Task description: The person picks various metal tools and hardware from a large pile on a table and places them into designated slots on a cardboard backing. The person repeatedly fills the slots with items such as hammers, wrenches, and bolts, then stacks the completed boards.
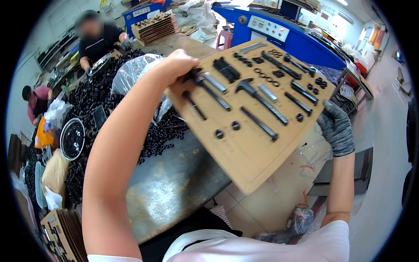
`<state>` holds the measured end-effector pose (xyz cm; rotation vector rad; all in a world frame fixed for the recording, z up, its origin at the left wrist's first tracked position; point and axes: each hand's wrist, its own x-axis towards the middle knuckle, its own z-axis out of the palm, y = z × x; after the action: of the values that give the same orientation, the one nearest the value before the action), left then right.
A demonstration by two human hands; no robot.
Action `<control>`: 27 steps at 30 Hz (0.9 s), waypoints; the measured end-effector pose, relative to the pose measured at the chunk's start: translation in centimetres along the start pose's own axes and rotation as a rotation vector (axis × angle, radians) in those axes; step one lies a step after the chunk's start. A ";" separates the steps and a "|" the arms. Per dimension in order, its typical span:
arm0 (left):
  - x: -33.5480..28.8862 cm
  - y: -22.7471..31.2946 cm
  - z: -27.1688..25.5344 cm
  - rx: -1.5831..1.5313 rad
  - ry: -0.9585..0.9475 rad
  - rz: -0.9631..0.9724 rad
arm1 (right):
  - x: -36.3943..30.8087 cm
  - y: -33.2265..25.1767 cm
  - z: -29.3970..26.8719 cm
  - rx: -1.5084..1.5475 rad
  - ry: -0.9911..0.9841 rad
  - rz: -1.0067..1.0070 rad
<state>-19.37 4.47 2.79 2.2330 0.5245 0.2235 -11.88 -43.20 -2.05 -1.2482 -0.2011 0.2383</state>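
A tan cardboard sheet is held up, tilted, between my two hands. Rows of black and silver hardware pieces lie fixed on its face. Among them are a black T-shaped bar, a short silver tube, a black bolt and several nuts and rings. My bare left hand grips the sheet's upper left edge, beside a black piece; its fingertips are partly hidden. At the right edge, my right hand in a grey knit glove is closed on the cardboard, with its thumb near the corner.
A metal-topped table carries a big heap of black parts, a round metal bowl and clear plastic bags. Two people work at its far left. Cardboard sheets are stacked behind; blue machines stand beyond.
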 end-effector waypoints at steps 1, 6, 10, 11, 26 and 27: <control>0.4 0.6 0.9 -0.001 0.009 0.034 | 0.5 0.7 -1.1 -0.239 -0.051 -0.201; 1.9 3.8 5.5 0.072 0.070 0.050 | 2.8 -0.3 -5.6 -0.343 0.002 -0.283; 3.0 5.0 6.7 0.165 0.070 0.003 | 3.6 -0.8 -7.5 -0.065 0.046 -0.040; 3.1 5.0 6.9 0.191 0.066 0.003 | 3.7 -0.3 -7.8 -0.133 0.053 -0.073; 2.5 3.9 7.4 0.258 -0.001 0.026 | 2.9 1.8 -6.5 0.055 0.147 0.112; 2.5 3.7 7.2 0.342 -0.047 0.039 | 2.5 2.2 -4.8 0.021 0.230 0.081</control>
<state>-13.66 -1.49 0.91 2.5748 0.5255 0.1059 -8.31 -46.24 -5.57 -1.2535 0.0504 0.1641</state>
